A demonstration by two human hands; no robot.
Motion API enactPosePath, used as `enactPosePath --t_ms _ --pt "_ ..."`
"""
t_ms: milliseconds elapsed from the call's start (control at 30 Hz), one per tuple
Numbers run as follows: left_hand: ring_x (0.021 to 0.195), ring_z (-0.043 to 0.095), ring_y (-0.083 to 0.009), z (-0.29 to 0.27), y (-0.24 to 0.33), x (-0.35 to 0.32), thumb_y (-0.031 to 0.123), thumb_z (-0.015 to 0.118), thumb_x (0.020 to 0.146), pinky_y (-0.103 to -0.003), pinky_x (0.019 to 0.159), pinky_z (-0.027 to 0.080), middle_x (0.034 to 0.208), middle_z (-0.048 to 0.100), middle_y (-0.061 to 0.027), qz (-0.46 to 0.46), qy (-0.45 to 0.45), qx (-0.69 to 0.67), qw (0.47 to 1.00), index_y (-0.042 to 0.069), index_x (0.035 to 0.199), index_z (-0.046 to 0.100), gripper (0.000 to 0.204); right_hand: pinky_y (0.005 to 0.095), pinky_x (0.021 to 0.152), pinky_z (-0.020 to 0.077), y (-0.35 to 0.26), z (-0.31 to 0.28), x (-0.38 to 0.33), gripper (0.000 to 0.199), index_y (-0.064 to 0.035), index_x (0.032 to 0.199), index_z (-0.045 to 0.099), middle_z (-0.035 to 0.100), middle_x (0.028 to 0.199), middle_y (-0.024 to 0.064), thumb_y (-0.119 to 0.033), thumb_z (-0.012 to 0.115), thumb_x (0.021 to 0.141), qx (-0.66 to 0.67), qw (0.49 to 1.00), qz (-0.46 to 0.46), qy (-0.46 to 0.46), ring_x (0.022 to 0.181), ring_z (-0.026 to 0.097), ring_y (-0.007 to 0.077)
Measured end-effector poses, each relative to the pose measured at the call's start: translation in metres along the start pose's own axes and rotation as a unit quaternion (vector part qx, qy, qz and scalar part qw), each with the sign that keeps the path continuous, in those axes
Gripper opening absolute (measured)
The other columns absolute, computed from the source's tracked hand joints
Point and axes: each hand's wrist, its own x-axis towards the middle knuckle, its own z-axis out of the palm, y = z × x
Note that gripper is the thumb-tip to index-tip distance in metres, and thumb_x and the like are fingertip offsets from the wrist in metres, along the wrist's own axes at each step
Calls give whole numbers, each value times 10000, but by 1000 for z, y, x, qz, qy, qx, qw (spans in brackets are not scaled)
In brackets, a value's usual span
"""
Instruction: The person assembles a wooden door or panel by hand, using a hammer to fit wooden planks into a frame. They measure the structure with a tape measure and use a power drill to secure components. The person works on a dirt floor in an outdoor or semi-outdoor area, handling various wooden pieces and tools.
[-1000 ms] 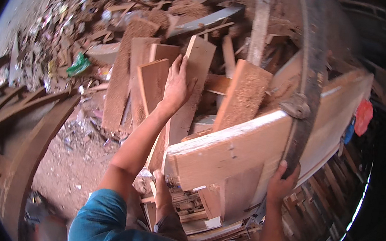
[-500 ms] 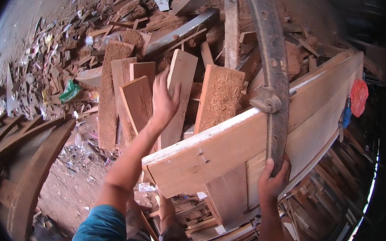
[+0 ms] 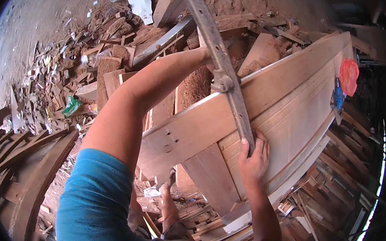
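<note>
A wooden door-like panel (image 3: 295,84) stands tilted in front of me, its long pale edge running from lower left to upper right. Across it lies a long, dark metal bar clamp (image 3: 239,110) with a knobbly sliding jaw (image 3: 223,82) near the panel's upper edge. My right hand (image 3: 254,162) holds the clamp's near end between thumb and fingers, against the panel face. Stretched far forward, my left hand (image 3: 207,57) is at the bar beyond the jaw. The bar covers most of that hand, so its fingers are hidden.
Offcuts and shavings heap beyond the panel, beside a white sheet (image 3: 139,5) and a green plastic scrap (image 3: 71,106). A blue-handled tool (image 3: 338,94) and red plastic bag (image 3: 348,76) are at the panel's right end. Curved wooden pieces (image 3: 38,184) stand left; stacked wood strips lie lower right.
My left arm has swung forward and right, from above the upright boards to the bar. The clamp has shifted left along the panel, my right hand moving with it. The view has shifted too.
</note>
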Motion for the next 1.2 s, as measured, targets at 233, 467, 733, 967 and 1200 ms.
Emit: enactPosePath --t_ms 233,467,733,967,1200 --pt "944 658 -193 -6 -28 -3 287 634 963 -355 842 535 1052 707 -107 33 67 -19 997 5 1203 646 370 498 885 477 -7 -10 0 316 46 1036 550 605 1203 245 -253 611 956 15 1000 3 10 1052 581 444" --pt "720 537 -113 -11 -1 -164 399 504 1048 -302 609 437 744 573 -33 -61 312 -198 927 -7 905 599 441 497 802 474 4 -3 -9 272 12 998 529 582 1013 216 -252 583 966 29 999 18 -6 926 576 423" --pt "742 567 -154 49 62 -335 406 496 1043 -339 697 476 793 609 -87 -148 299 -199 922 -23 1149 647 467 501 787 462 -9 -9 6 276 10 961 527 567 983 218 -262 517 1005 99 995 16 -5 920 565 428" --pt "925 592 -140 67 90 -316 364 530 1039 -316 829 487 991 685 -62 -93 281 -202 934 -13 1234 641 439 498 798 468 -6 -2 6 270 -3 974 547 573 981 204 -271 529 998 98 994 -5 37 919 582 409" --pt "924 580 -109 65 94 -283 355 539 1038 -291 830 484 1046 678 -24 -88 242 -257 932 -4 1231 651 422 490 827 480 0 -4 1 292 -13 992 562 586 993 192 -301 516 1002 90 995 2 33 926 602 388"
